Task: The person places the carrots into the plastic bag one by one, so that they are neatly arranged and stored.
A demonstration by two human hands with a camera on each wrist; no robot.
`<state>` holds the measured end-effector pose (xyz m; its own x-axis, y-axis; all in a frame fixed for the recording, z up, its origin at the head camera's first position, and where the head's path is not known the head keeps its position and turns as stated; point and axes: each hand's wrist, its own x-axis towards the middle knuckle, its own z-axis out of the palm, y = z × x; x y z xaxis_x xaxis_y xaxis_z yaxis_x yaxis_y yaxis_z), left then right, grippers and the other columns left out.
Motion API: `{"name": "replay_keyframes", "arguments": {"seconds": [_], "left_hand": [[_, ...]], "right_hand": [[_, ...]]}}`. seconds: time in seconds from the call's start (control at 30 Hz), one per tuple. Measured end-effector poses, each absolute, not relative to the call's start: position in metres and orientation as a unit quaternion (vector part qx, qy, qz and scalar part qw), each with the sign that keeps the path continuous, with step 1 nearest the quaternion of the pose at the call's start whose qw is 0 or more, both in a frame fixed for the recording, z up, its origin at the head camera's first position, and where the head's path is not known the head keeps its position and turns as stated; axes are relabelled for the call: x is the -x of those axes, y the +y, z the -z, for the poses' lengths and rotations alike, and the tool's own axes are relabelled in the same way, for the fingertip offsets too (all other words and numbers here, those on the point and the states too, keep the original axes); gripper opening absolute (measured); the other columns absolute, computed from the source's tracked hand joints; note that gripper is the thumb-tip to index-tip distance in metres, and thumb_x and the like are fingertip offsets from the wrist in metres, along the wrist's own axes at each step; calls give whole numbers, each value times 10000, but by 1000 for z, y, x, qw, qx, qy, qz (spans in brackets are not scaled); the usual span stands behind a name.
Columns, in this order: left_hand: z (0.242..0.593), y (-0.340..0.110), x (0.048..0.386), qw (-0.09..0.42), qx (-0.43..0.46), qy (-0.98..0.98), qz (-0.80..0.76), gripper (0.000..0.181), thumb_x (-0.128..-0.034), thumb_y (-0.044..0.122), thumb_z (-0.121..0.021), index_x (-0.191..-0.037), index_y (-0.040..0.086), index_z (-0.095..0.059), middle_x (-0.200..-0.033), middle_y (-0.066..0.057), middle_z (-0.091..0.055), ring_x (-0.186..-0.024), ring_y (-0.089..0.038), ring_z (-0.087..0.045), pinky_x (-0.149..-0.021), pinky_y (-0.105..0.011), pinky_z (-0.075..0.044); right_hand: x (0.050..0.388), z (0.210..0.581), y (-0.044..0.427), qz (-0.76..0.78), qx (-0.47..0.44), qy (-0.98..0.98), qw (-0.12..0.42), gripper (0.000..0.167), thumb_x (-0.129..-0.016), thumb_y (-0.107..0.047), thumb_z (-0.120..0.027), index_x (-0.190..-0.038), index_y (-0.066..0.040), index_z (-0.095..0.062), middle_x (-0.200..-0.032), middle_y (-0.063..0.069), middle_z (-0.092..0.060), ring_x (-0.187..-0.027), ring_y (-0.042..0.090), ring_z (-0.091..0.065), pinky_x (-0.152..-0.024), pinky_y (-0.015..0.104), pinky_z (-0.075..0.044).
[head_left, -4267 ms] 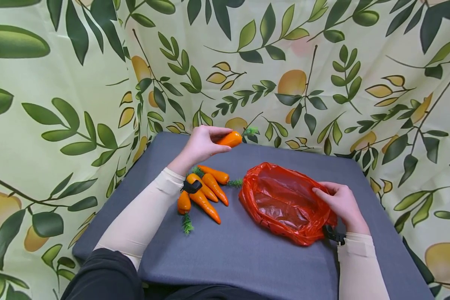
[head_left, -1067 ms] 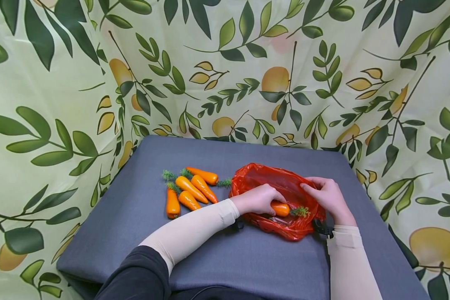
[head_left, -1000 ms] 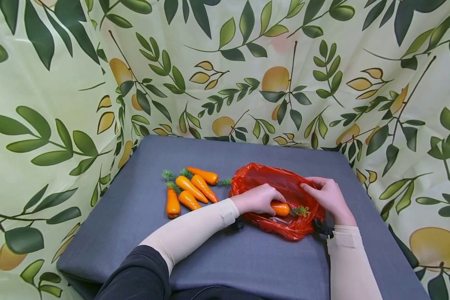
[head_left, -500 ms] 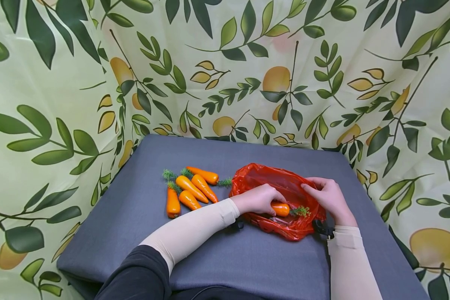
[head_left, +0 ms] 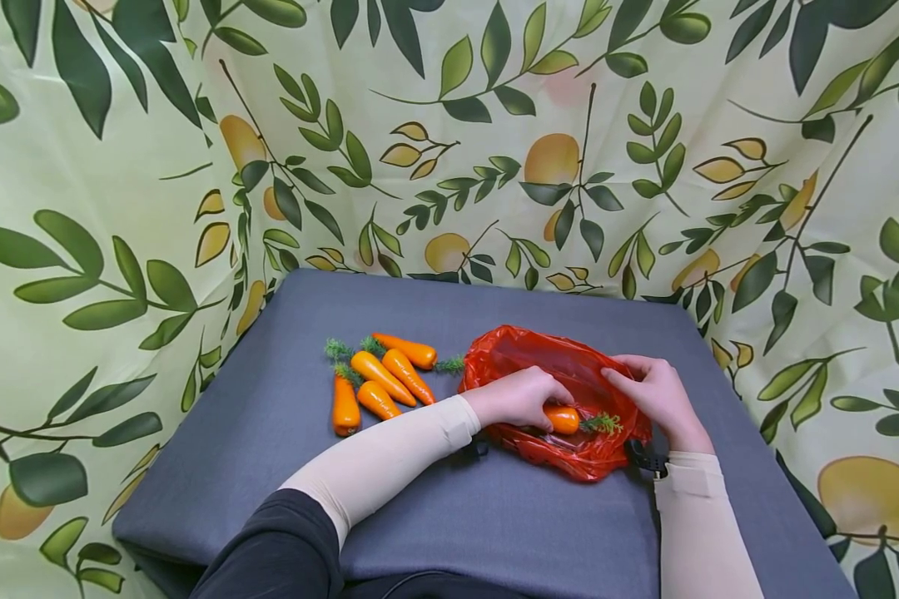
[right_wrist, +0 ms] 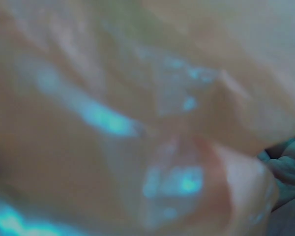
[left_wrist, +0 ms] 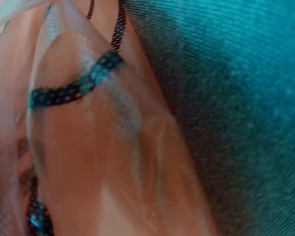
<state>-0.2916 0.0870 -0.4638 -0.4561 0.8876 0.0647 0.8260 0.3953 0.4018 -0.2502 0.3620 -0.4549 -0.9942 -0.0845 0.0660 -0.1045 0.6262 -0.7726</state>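
In the head view, my left hand [head_left: 520, 397] reaches over the near-left rim into a red plastic bag [head_left: 562, 462] and grips an orange carrot [head_left: 564, 419] by its body. The carrot's green top points right, and its tip is hidden by the hand. My right hand [head_left: 659, 395] holds the bag's right rim, with the thumb on the inside and the fingers mostly hidden. The bag wall [left_wrist: 103, 162] with black print fills much of the left wrist view. Blurred bag plastic [right_wrist: 113, 162] covers most of the right wrist view.
Several carrots [head_left: 382, 374] with green tops lie in a loose cluster left of the bag. Grey cloth covers the table [head_left: 539, 532]. Leaf-patterned curtains [head_left: 419, 150] stand behind it and at both sides.
Over four seconds, my left hand has carried the carrot from above the table down to the right, into the bag. During the last second both hands stay almost still.
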Motion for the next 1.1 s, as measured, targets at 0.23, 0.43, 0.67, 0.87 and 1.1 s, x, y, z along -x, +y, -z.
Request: {"name": "replay_keyframes", "arguments": {"seconds": [0.23,0.43,0.67,0.87,1.1], "left_hand": [[453,88,291,57,-519,832,-189,430,-947,248,-904,-1353,142,-810,-1231,71,-821,-1070,-58,-716,-973,-128,-526],[434,86,286,54,-512,835,-193,516,-962,271,-900,-1438,126,-767,-1379,35,-795,-1251,-71,-710,-1104,-154,-508],[407,77,278,53,-504,835,-216,548,-965,245,-894,-1484,162,-737,-1417,35,-775,-1264,-58,-695,-1094,-160,-519],[386,63,273,41,-501,832,-234,515,-993,264,-862,-1487,197,-733,-1413,75,-763,-1249,-66,-697,-1066,-165,-529],[361,44,271,10,-481,840,-251,542,-986,254,-871,-1501,175,-723,-1435,22,-769,-1332,-162,-705,-1128,-228,-532]], "right_hand": [[251,455,362,-433,-52,-900,8,510,-1086,-420,-735,-1385,-7,-753,-1234,248,-806,-902,143,-774,-753,264,-663],[250,454,362,-432,-53,-900,9,508,-1085,-414,-737,-1384,-5,-753,-1239,261,-801,-906,155,-777,-747,271,-666],[251,455,362,-430,-54,-901,6,509,-1085,-418,-735,-1390,-11,-751,-1239,255,-803,-905,164,-776,-738,285,-668],[251,456,361,-424,-58,-904,8,507,-1089,-420,-729,-1390,-13,-755,-1240,245,-806,-923,133,-763,-766,256,-657],[251,454,360,-421,-52,-906,10,520,-1091,-427,-725,-1391,-3,-750,-1242,257,-801,-916,151,-773,-767,243,-654]]}}
